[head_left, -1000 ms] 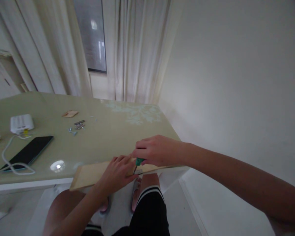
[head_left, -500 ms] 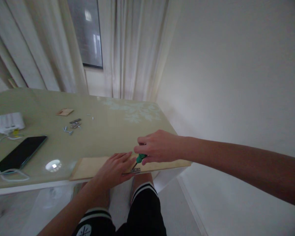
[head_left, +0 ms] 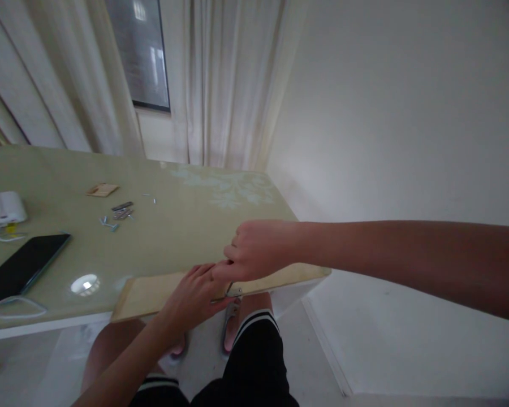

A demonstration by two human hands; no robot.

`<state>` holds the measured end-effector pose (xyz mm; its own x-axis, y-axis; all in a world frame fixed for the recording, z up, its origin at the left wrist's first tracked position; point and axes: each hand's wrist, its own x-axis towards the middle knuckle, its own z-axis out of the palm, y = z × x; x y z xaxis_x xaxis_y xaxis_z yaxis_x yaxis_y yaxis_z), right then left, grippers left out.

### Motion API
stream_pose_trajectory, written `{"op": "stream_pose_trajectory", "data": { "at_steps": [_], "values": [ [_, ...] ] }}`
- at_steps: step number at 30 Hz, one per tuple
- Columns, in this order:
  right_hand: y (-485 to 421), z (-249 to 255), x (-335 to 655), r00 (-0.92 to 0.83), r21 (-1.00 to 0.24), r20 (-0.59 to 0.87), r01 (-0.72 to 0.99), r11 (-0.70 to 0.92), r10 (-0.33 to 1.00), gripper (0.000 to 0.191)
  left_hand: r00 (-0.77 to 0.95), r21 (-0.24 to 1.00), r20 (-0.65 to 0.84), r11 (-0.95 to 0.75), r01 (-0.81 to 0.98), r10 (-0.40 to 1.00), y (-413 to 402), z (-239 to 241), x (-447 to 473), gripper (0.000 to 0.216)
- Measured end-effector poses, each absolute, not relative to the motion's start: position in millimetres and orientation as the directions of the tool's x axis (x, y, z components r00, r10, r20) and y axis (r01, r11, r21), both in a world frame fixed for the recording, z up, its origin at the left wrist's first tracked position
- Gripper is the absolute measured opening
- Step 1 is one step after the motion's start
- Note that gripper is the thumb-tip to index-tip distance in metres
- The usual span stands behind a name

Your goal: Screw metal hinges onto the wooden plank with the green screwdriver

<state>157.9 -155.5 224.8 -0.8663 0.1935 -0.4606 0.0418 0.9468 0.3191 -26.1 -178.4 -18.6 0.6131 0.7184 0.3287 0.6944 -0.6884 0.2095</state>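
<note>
A long pale wooden board (head_left: 146, 291) lies along the near edge of the table. My left hand (head_left: 195, 294) lies across it, fingers stretched over its top face and pressing down beside a small metal hinge (head_left: 236, 291). My right hand (head_left: 258, 251) is closed around a screwdriver, its fingers touching the back of my left hand. Only the thin screwdriver shaft (head_left: 229, 288) shows below the fist, slanting down to the hinge at the board's near edge. The handle is hidden inside the right hand.
On the green table (head_left: 169, 226) lie several screws (head_left: 109, 225), small metal hinges (head_left: 122, 210) and a small wooden piece (head_left: 102, 189). A black phone (head_left: 25, 265), a white cable (head_left: 25, 311) and a white box (head_left: 2, 210) are at left. A wall (head_left: 385, 141) stands at right.
My right hand has shifted left and turned over the screwdriver, covering its green handle. The view has moved slightly, and the board's left end sits lower in it.
</note>
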Motion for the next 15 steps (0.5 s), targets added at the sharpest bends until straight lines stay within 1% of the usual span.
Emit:
{"op": "stream_pose_trajectory", "data": {
  "at_steps": [1,2,3,5,6,7,8,9,11,12,13,14,15],
  "values": [
    [-158,225,157,-0.861,0.321,-0.468,0.042,0.946,0.197,0.027,0.609,0.217,0.335,-0.688,0.692,0.719,-178,-19,-26,0.044],
    [-159,225,155,-0.847,0.320,-0.464,0.113,0.941,0.260,0.027,0.608,0.217,0.339,-0.689,0.692,0.718,-178,-18,-26,0.047],
    [-161,225,154,-0.811,0.317,-0.454,0.240,0.918,0.369,0.031,0.610,0.211,0.339,-0.689,0.693,0.717,-177,-18,-26,0.050],
    [-160,223,152,-0.670,0.306,-0.437,0.516,0.800,0.600,0.047,0.619,0.197,0.327,-0.692,0.694,0.714,-176,-16,-26,0.055],
    [-159,223,152,-0.604,0.303,-0.437,0.599,0.741,0.667,0.052,0.622,0.194,0.320,-0.693,0.695,0.714,-175,-15,-26,0.056],
    [-157,223,151,-0.580,0.300,-0.440,0.624,0.721,0.685,0.053,0.624,0.194,0.315,-0.693,0.695,0.715,-175,-14,-26,0.056],
    [-155,223,151,-0.610,0.296,-0.453,0.584,0.755,0.650,0.051,0.625,0.196,0.312,-0.692,0.694,0.715,-175,-13,-26,0.054],
    [-153,223,150,-0.677,0.287,-0.472,0.488,0.824,0.565,0.046,0.623,0.199,0.312,-0.691,0.695,0.717,-175,-13,-26,0.051],
    [-150,225,151,-0.798,0.244,-0.522,0.198,0.949,0.301,0.030,0.615,0.205,0.321,-0.686,0.698,0.721,-176,-14,-25,0.049],
    [-150,225,151,-0.819,0.214,-0.548,0.062,0.975,0.172,0.026,0.612,0.207,0.327,-0.686,0.697,0.720,-177,-14,-24,0.050],
    [-150,224,150,-0.819,0.191,-0.566,-0.021,0.981,0.093,0.030,0.608,0.208,0.334,-0.685,0.698,0.720,-177,-15,-23,0.051],
    [-150,223,149,-0.815,0.187,-0.571,-0.020,0.982,0.092,0.033,0.605,0.207,0.340,-0.685,0.699,0.720,-177,-15,-23,0.052],
    [-151,222,148,-0.811,0.203,-0.559,0.071,0.977,0.175,0.031,0.604,0.203,0.345,-0.685,0.700,0.719,-178,-14,-22,0.052]
  ]
}}
